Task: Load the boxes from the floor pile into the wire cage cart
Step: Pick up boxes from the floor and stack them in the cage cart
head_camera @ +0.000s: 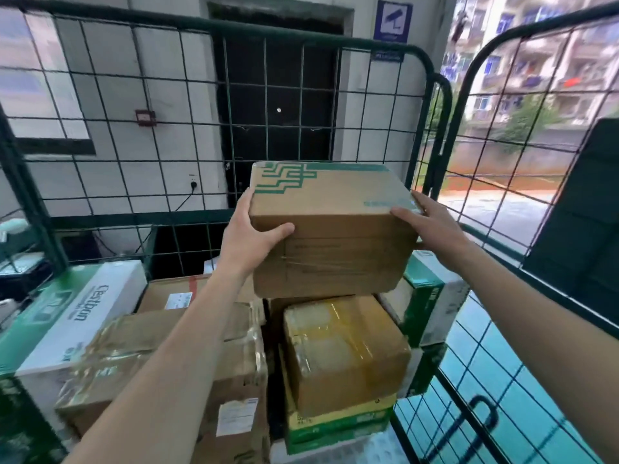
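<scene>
Cardboard box (328, 229) | gripping between left hand (248, 236) and right hand (432, 226), thumbs hooking front | loading into cage cart (335, 50) | next, likely lowering level onto yellow-taped box (345, 346)

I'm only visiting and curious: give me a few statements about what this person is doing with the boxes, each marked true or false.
1. The left hand and the right hand both hold the brown box with green print. True.
2. That box lies on the floor. False: it is held up over other boxes inside the wire cage cart.
3. A yellow-taped box sits below it. True.
4. The cart's mesh is red. False: it is dark green.
</scene>
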`<action>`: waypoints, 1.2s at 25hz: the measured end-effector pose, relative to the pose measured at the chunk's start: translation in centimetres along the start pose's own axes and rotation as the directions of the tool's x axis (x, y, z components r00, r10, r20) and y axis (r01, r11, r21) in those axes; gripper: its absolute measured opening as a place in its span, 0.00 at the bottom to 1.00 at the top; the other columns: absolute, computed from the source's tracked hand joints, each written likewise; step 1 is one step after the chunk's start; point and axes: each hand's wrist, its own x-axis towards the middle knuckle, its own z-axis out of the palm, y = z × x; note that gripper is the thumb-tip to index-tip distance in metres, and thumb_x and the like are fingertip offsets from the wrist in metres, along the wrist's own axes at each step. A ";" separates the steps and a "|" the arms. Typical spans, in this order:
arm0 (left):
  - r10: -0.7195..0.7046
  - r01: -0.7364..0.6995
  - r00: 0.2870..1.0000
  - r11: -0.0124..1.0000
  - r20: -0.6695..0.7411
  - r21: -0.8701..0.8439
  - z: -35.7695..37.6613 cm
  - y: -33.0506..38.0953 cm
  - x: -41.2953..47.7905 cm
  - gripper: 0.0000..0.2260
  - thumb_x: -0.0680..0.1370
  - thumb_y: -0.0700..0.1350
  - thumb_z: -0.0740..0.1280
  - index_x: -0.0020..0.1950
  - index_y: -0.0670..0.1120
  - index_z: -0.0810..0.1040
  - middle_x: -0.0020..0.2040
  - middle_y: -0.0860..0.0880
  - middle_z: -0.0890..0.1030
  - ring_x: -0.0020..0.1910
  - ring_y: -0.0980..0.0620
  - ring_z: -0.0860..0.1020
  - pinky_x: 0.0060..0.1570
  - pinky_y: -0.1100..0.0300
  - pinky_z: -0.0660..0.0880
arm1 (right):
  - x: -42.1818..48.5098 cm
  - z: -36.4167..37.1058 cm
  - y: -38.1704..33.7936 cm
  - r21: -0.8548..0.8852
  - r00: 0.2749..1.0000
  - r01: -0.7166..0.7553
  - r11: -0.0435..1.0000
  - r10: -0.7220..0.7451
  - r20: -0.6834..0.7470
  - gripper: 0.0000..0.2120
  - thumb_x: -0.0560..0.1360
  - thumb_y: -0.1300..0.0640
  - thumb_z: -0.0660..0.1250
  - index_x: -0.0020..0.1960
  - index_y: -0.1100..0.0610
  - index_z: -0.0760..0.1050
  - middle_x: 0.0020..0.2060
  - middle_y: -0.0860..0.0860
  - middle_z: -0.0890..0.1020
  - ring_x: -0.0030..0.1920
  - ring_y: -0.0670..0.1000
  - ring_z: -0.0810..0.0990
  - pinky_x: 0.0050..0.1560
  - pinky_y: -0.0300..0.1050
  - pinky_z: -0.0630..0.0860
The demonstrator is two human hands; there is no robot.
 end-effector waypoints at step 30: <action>-0.187 0.163 0.982 0.834 -0.008 0.527 15.1 -13.9 15.1 0.38 0.77 0.48 0.74 0.82 0.47 0.57 0.78 0.45 0.65 0.73 0.43 0.67 0.71 0.51 0.66 | 21.7 5.8 17.9 -0.723 0.927 0.373 0.581 -0.200 0.318 0.29 0.79 0.46 0.68 0.75 0.52 0.64 0.74 0.49 0.68 0.70 0.54 0.73 0.67 0.58 0.73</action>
